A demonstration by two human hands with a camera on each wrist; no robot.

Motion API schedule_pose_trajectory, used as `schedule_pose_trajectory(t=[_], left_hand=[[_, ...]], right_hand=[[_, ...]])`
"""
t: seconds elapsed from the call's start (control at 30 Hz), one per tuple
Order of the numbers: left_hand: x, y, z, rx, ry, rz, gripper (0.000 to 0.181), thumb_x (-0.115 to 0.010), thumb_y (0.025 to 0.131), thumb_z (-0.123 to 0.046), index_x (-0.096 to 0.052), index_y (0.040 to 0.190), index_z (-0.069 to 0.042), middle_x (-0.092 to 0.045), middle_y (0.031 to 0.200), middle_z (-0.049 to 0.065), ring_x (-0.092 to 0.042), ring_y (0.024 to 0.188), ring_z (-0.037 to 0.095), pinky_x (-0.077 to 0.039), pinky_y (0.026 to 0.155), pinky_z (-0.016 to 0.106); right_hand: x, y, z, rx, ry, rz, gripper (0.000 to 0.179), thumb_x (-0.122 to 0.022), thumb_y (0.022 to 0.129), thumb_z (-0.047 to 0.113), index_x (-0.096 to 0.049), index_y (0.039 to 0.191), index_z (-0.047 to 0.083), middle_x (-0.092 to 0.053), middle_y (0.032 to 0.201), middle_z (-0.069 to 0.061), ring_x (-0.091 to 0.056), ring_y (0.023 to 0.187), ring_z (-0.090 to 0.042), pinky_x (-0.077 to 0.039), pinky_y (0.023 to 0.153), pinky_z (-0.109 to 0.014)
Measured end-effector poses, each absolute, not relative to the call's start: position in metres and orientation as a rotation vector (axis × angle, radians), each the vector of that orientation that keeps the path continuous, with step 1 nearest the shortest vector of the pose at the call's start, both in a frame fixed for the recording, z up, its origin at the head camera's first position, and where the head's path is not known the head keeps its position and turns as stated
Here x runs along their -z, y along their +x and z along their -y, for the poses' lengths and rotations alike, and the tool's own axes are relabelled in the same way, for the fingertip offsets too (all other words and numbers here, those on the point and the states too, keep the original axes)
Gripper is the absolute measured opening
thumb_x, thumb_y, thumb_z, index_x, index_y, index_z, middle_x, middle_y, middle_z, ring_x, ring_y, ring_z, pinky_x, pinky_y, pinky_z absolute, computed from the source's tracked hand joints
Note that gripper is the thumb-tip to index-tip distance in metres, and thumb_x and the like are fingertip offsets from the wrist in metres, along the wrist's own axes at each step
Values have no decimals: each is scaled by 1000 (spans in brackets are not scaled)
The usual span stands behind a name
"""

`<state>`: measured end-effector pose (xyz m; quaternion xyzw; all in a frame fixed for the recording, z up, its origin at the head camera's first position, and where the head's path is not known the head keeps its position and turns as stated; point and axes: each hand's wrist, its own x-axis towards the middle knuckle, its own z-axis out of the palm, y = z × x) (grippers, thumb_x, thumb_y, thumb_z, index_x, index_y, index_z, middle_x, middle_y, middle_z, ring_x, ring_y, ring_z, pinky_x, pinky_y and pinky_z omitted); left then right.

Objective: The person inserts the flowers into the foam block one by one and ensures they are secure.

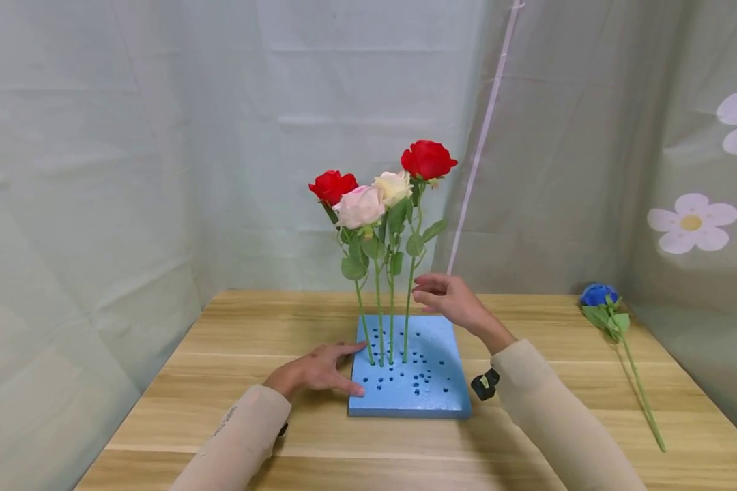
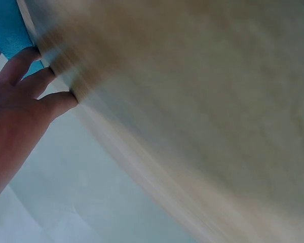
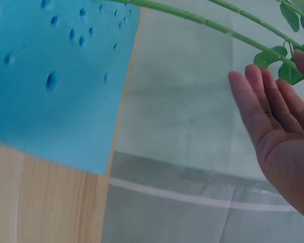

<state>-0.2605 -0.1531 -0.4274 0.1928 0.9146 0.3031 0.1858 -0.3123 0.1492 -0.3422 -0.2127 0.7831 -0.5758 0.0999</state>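
A blue foam board (image 1: 405,404) pitted with holes lies on the wooden table. Artificial roses rise upright from it: a red rose (image 1: 331,187) at the left, a pale pink rose (image 1: 360,207), a cream rose (image 1: 393,187) and a taller red rose (image 1: 428,161) at the right. Against the board's left edge rests my left hand (image 1: 319,367), thumb and fingers spread. My right hand (image 1: 453,299), its fingers extended and holding nothing, hovers above the board's back right, close beside the taller red rose's green stem (image 3: 202,23).
Far to the right, a blue rose (image 1: 598,294) lies on the table (image 1: 528,423), its stem pointing toward the front. Pale cloth curtains (image 1: 344,82) hang behind and at both sides; the right one bears white printed flowers (image 1: 691,224).
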Motion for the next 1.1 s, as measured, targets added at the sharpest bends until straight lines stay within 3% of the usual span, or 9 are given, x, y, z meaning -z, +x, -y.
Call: schedule_pose_trajectory(t=[0.37,0.6,0.77,0.97,1.1], left_hand=[[427,-259,151,-851,520,-2585,98,-84,75,-54,-38,156,-24,-31,158,21,-26,145,42,-28,113,62],[427,-257,150,-873,491,-2579,98,-84,74,-54,-38,156,-26,-30,159,20,-25,146,42,-26,113,62],[427,-257,150,-873,488,-2569,98,-84,74,-56,-38,155,-27,-28,160,20,-23,146,42,-25,114,62],[426,-257,150,-861,495,-2570,98,-84,74,-55,-38,156,-27,-30,159,19,-24,146,41,-26,114,62],[425,-257,149,-859,484,-2577,98,-84,74,-55,-38,156,-27,-30,159,19,-25,146,40,-26,114,61]], right_hand=[[346,-308,-192,1730,-618,-2336,49,-65,99,15,-50,138,-9,-60,128,-26,-65,112,-30,-51,97,-44],[350,-307,-221,1735,-603,-2363,50,-64,99,17,-49,139,-11,-60,128,-27,-67,108,-22,-54,92,-30],[357,-303,-244,1744,-562,-2387,52,-63,100,18,-47,139,-13,-58,130,-29,-68,104,-14,-54,92,-29],[366,-296,-276,1764,-477,-2384,58,-60,102,20,-39,144,-14,-50,137,-34,-65,114,-22,-53,93,-28],[372,-292,-298,1743,-412,-2408,63,-58,103,25,-34,146,-15,-48,139,-34,-64,115,-18,-52,92,-24]])
